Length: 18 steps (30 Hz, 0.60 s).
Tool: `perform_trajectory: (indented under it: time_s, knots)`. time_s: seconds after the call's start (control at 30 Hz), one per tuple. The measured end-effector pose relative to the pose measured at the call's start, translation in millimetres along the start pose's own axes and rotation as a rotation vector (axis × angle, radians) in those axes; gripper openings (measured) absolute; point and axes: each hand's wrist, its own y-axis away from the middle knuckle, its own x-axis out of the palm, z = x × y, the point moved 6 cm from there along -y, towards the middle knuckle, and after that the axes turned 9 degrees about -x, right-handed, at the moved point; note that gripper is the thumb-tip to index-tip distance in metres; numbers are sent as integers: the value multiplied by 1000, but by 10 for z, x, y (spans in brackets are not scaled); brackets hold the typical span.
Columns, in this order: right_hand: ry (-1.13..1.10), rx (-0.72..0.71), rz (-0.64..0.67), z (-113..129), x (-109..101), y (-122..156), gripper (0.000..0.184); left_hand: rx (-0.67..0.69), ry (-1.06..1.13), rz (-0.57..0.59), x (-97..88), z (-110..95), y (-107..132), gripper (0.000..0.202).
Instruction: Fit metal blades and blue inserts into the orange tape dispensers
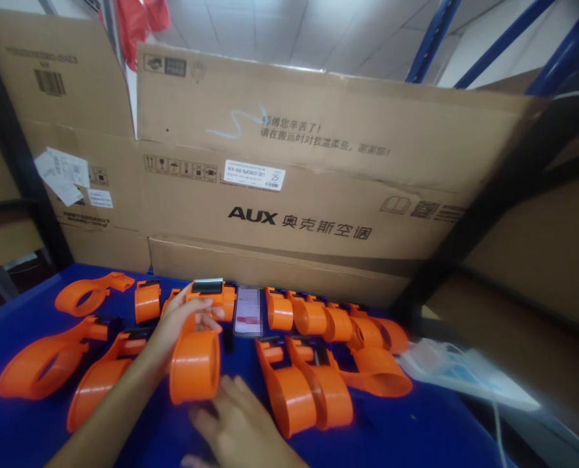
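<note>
My left hand [204, 313] grips an orange tape dispenser [194, 367] by its head end. That end carries a black roller and a pale serrated edge, and the wide ring hangs toward me. Just below the ring is my right hand [240, 422], slightly blurred, fingers apart and nothing visible in them. Whether its fingertips touch the ring is hard to tell. To the left of my forearm lie more orange dispensers [45, 370]. Another group of the same kind [289, 400] rests to the right of my hands.
A phone [248, 312] stands at the back of the blue table surface [416, 429]. Behind it rises a large cardboard panel [182, 208]. A dark metal post [469, 227] slants at the right, beside a white plastic-wrapped item [464, 370] and a cable. Several dispensers line the back.
</note>
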Motion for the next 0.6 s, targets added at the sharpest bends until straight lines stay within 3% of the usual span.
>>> perform_trajectory:
  time_s: [0.23,0.47,0.6]
  knots:
    - [116,91,-104,-60,-18,35,47,18,-30,14,132,83,125,49]
    - [143,51,-103,-44,-4,5,39,20,-60,20,162,140,116,67]
    - [142,24,-171,-2,-89,-4,36,24,-87,54,196,173,125,64]
